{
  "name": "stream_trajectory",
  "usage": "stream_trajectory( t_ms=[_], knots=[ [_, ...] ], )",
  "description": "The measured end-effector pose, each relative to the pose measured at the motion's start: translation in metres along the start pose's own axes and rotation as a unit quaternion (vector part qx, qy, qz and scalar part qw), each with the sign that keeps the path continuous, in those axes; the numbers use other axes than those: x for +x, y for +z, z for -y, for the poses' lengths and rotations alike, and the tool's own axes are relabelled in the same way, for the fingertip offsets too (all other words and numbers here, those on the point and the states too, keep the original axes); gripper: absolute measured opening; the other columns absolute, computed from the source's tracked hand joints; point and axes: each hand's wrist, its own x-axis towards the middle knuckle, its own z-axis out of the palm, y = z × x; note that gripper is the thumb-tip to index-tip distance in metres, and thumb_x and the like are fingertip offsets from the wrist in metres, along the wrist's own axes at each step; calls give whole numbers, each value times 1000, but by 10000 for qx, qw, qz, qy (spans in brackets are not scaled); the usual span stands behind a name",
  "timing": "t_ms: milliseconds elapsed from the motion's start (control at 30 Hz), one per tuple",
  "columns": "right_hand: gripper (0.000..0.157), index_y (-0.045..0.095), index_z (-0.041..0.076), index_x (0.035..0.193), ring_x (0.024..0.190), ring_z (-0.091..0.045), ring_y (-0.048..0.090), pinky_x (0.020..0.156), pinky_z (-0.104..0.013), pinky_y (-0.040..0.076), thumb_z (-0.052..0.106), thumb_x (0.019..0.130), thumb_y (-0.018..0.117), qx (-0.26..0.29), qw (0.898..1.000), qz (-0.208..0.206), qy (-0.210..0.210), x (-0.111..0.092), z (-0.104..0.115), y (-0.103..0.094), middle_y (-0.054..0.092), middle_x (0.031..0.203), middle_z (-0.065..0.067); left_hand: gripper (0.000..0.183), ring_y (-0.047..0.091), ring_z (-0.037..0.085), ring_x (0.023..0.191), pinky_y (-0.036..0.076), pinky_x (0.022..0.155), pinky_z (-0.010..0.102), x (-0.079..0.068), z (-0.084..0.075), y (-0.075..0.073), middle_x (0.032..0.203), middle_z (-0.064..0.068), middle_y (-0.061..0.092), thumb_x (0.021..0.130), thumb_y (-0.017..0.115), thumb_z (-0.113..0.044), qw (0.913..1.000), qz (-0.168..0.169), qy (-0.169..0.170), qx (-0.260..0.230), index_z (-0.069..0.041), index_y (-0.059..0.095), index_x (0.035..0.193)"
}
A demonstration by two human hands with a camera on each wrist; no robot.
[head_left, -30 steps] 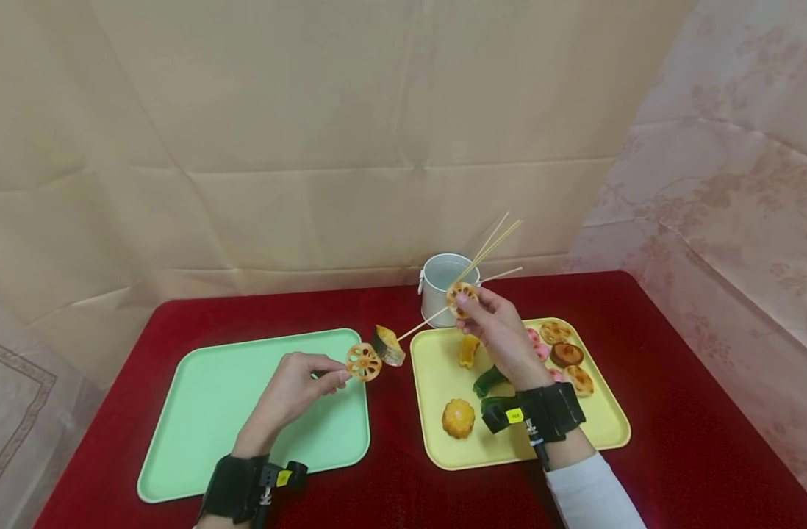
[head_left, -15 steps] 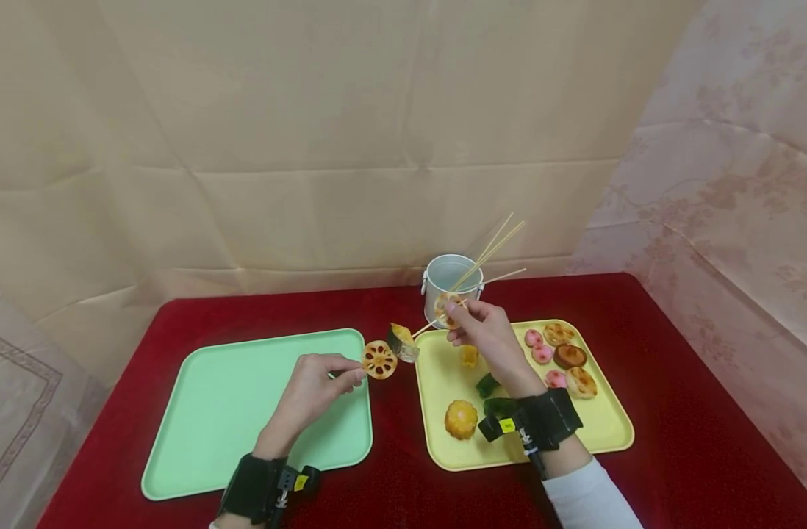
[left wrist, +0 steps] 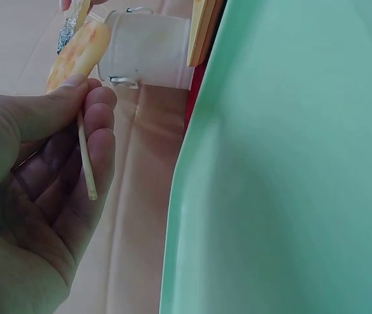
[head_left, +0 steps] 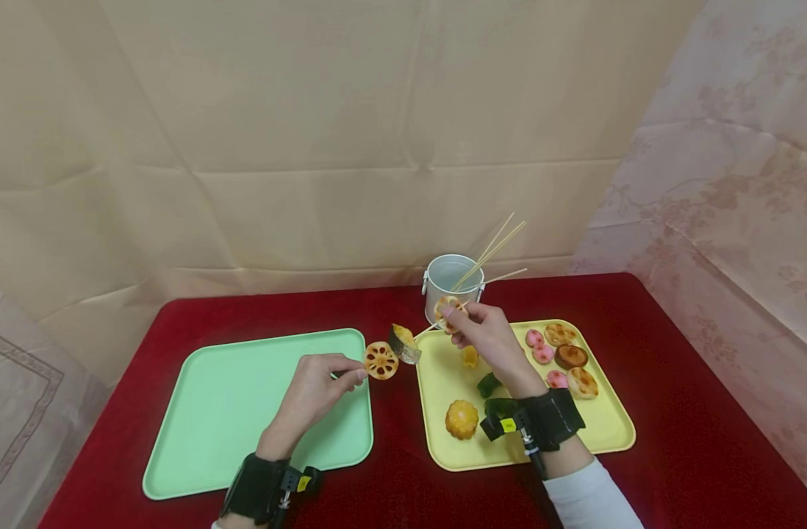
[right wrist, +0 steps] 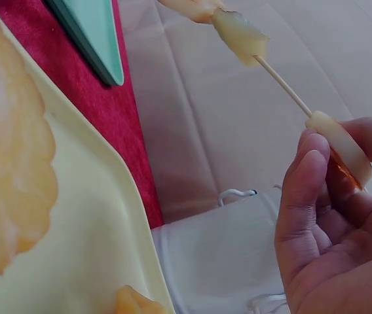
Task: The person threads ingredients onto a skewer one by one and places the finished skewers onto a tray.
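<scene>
My left hand (head_left: 317, 389) pinches a thin wooden skewer (head_left: 430, 328) near its blunt end, which sticks out past the fingers in the left wrist view. Threaded on it are a lotus root slice (head_left: 381, 361), right at the left fingertips, and a green-skinned pumpkin piece (head_left: 405, 345) beside that slice. At the skewer's other end, my right hand (head_left: 492, 342) pinches a second lotus root slice (right wrist: 343, 147) between thumb and fingers. The skewer meets this slice's face, and a bare stretch of stick shows between it and the pumpkin.
A green tray (head_left: 245, 411) lies under the left hand. On the yellow tray (head_left: 436, 448) at right are a corn piece (head_left: 461, 419), green pieces, pink balls and a mushroom (head_left: 571, 356). A metal bucket (head_left: 436, 283) holding several skewers stands behind the right hand.
My left hand has moved right with the skewer, and my right hand has come slightly left and down. The right hand's lotus slice is now closer to the pumpkin piece.
</scene>
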Motion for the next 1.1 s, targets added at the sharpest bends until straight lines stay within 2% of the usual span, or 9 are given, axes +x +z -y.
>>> stream_trajectory(
  t_ms=[233,467,633,733,867,967,1100],
  knots=[
    [46,65,-4,91,67,-20,59,65,-26,52,41,89,65,-94,9998,71,151,1,0,2,63,81,-10,6,59,1,60,44,50,23,-2,-1,1,73,-12,67,81,76,-15,10000,-14,-62,61,-16,79,85],
    [42,66,-5,87,68,-24,62,67,-29,54,37,88,67,-118,9989,432,124,-1,-1,12,64,76,-7,6,59,-1,61,45,51,22,-3,-2,3,74,-12,69,82,75,-15,10000,-61,39,68,-14,80,86],
    [40,65,-5,85,65,-20,61,66,-30,54,35,90,66,-65,9981,601,147,-4,-2,22,63,72,-5,5,59,0,60,44,50,22,-3,-4,5,73,-11,68,82,76,-14,9995,-200,220,135,-13,80,84],
    [41,64,-7,88,65,-17,62,67,-30,55,34,91,65,80,9980,611,151,-4,-3,27,64,74,-7,5,60,-1,59,44,50,21,-2,-3,8,73,-11,69,81,76,-14,9989,-319,323,143,-12,80,83],
    [41,63,-4,105,77,-19,67,72,-33,56,33,89,68,397,9966,704,159,-5,-5,32,68,90,-11,5,59,-1,58,45,49,22,-1,-3,11,72,-12,67,82,76,-16,9985,-400,374,30,-12,79,82],
    [45,59,-3,116,88,-22,67,78,-36,55,29,87,71,714,9938,852,94,-5,-8,33,68,101,-14,8,59,1,56,48,50,22,0,-4,14,71,-9,67,84,74,-18,9994,-201,221,-201,-11,78,84],
    [49,56,-5,119,93,-24,66,82,-38,54,25,85,73,909,9918,900,-21,-6,-11,30,66,103,-16,17,61,8,57,51,53,26,0,-8,13,72,1,69,87,71,-21,9958,375,-283,-784,-6,77,91]
  ],
)
